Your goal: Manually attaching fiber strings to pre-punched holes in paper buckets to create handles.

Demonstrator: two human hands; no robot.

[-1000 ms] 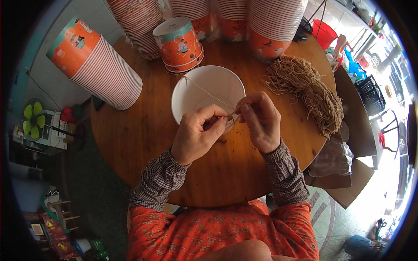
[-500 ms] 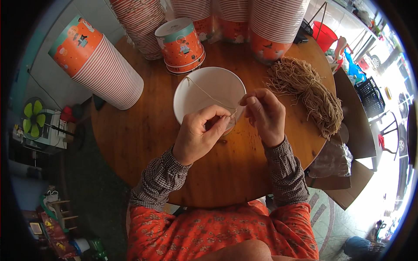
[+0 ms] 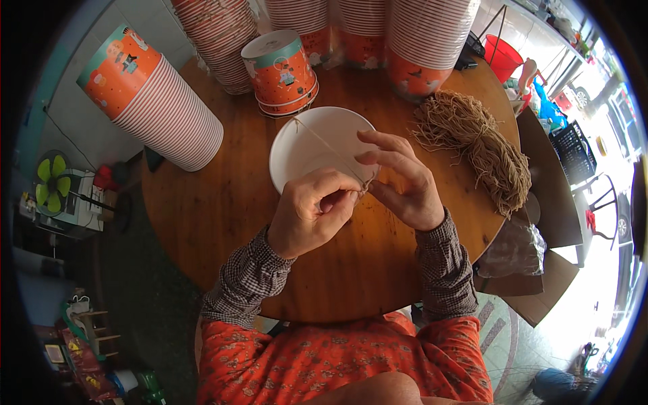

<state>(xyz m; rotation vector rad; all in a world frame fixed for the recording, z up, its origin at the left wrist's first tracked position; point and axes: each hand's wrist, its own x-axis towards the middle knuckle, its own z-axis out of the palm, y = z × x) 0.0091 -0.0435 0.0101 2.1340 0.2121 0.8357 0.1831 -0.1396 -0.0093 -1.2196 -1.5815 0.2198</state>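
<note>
A thin tan string [image 3: 329, 146] stretches from the far rim of a white paper bucket [image 3: 287, 158] across its mouth to my hands. My left hand [image 3: 316, 209] pinches the string between thumb and forefinger at the bucket's near side, where a small twist or loop shows at the fingertips. Beside it, my right hand [image 3: 405, 181] has its fingers spread apart, the thumb close to the string at the left fingertips; whether it touches is hard to make out. Both hands hide the bucket's near rim.
To the right lies a bundle of tan strings [image 3: 476, 145]. An orange printed bucket [image 3: 283, 75] stands upside down beyond the white one. A leaning bucket stack [image 3: 165, 108] is at the left, and wrapped stacks [image 3: 432, 40] line the back. Cardboard [image 3: 550, 182] flanks the round wooden table [image 3: 317, 287].
My right hand's fingers have opened out of a pinch, and its thumb has come nearer to my left fingertips. My left hand keeps its pinch on the string.
</note>
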